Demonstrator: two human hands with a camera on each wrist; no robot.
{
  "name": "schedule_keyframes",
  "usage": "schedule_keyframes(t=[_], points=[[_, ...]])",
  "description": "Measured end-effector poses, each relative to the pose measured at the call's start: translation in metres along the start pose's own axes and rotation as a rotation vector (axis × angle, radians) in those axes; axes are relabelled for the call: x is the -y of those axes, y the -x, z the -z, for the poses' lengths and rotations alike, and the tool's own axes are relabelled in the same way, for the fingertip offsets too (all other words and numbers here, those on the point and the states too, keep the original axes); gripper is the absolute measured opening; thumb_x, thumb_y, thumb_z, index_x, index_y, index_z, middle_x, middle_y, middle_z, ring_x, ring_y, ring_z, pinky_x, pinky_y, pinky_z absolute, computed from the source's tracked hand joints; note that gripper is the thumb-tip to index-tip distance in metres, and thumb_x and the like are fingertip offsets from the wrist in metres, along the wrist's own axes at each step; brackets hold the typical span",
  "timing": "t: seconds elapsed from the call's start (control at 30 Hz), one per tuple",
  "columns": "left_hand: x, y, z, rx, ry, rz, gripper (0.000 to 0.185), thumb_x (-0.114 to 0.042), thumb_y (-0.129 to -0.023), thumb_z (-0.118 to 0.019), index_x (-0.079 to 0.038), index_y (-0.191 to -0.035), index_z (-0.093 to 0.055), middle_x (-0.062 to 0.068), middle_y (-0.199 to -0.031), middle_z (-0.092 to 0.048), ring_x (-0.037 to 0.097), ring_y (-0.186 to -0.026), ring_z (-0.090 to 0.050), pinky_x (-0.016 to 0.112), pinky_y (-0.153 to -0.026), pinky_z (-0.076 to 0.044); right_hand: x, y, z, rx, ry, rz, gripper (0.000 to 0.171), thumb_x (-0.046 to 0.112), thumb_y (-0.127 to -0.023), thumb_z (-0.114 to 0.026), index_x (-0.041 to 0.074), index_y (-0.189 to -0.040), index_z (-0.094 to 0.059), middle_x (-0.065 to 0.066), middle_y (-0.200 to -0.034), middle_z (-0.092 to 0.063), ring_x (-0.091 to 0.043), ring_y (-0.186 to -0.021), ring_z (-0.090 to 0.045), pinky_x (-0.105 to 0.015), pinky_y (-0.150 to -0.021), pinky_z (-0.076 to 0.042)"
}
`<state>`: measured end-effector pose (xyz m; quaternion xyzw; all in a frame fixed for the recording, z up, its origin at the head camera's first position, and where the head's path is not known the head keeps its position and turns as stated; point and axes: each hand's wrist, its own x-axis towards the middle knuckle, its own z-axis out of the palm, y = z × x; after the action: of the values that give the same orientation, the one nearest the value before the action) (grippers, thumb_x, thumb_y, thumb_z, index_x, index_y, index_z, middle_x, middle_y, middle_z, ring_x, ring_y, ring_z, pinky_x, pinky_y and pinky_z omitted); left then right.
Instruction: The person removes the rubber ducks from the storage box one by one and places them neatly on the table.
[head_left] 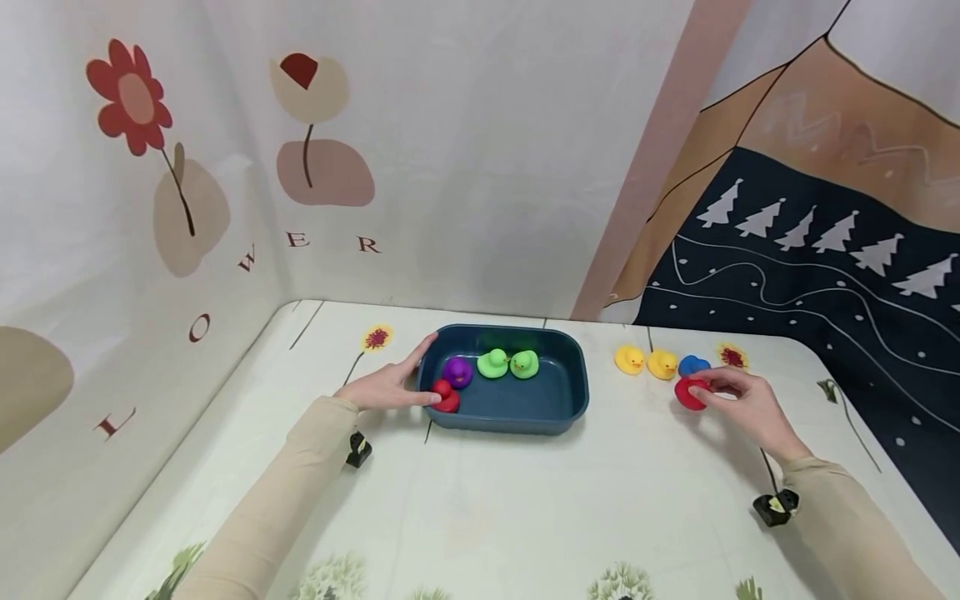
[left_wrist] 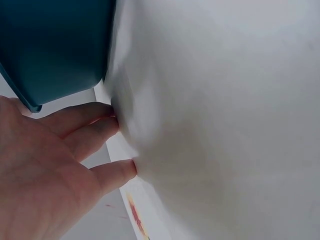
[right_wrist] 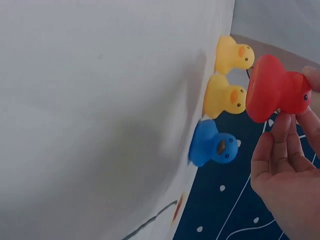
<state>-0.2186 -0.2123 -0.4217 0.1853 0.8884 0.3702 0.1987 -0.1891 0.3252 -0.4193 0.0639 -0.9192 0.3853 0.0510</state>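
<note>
While our right hand (head_left: 742,410) pinches a red duck (head_left: 688,395) just above the desk (head_left: 510,508), our left hand (head_left: 384,387) spreads its fingers at the left end of the blue tray (head_left: 502,423).
Four ducks sit inside the tray, right of our left fingers: a purple duck (head_left: 457,372), two green ducks (head_left: 492,363) and, by the left thumb tip, another red one (head_left: 447,401). Outside are the pinched duck, a blue duck (head_left: 693,365) just beyond our right fingers and two yellow ducks (head_left: 662,365) farther left of them, so we judge the work about half done. Whether the left fingertips press the desk, we cannot tell. Left of our right fingers, open desk runs in front of the yellow pair to the tray's raised right rim, the edge we judge needs clearance.
</note>
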Motion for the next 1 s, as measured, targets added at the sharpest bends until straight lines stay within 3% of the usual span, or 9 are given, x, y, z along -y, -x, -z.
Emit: schedule_keyframes(t=[0.13, 0.3, 0.67, 1.0], points=[[0.000, 0.000, 0.000, -0.005, -0.020, 0.001, 0.105, -0.058, -0.083, -0.068, -0.035, -0.155, 0.005, 0.021, -0.157, -0.015, 0.045, -0.137, -0.027, 0.063, -0.104, -0.028, -0.005, 0.001, 0.002, -0.015, 0.014, -0.025, 0.045, 0.041, -0.091, -0.067, 0.003, -0.114, -0.066, -0.012, -0.111, -0.060, -0.024, -0.098, -0.050, -0.030, -0.069, -0.048], [0.000, 0.000, 0.000, -0.008, -0.027, -0.005, 0.106, -0.058, -0.082, -0.068, -0.034, -0.155, 0.005, 0.020, -0.157, -0.015, 0.045, -0.136, -0.029, 0.062, -0.104, -0.029, -0.006, 0.002, 0.008, -0.009, 0.013, -0.019, 0.043, 0.032, -0.094, -0.065, -0.003, -0.117, -0.064, -0.022, -0.115, -0.058, -0.028, -0.099, -0.049, -0.018, -0.071, -0.045], [-0.001, 0.000, 0.000, -0.008, -0.020, 0.002, 0.105, -0.057, -0.083, -0.068, -0.035, -0.155, 0.005, 0.021, -0.157, -0.015, 0.045, -0.137, -0.029, 0.063, -0.104, -0.028, -0.021, 0.006, 0.016, -0.036, 0.017, 0.005, 0.037, 0.023, -0.094, -0.066, -0.005, -0.118, -0.064, -0.023, -0.114, -0.060, -0.003, -0.086, -0.050, -0.011, -0.069, -0.044], [-0.001, 0.000, 0.001, -0.003, -0.023, 0.006, 0.105, -0.059, -0.082, -0.067, -0.035, -0.155, 0.005, 0.021, -0.157, -0.016, 0.045, -0.137, -0.027, 0.063, -0.104, -0.028, -0.032, 0.005, 0.020, -0.051, 0.033, -0.059, 0.042, 0.025, -0.095, -0.064, -0.007, -0.121, -0.060, -0.025, -0.114, -0.059, -0.002, -0.083, -0.049, -0.011, -0.066, -0.045]])
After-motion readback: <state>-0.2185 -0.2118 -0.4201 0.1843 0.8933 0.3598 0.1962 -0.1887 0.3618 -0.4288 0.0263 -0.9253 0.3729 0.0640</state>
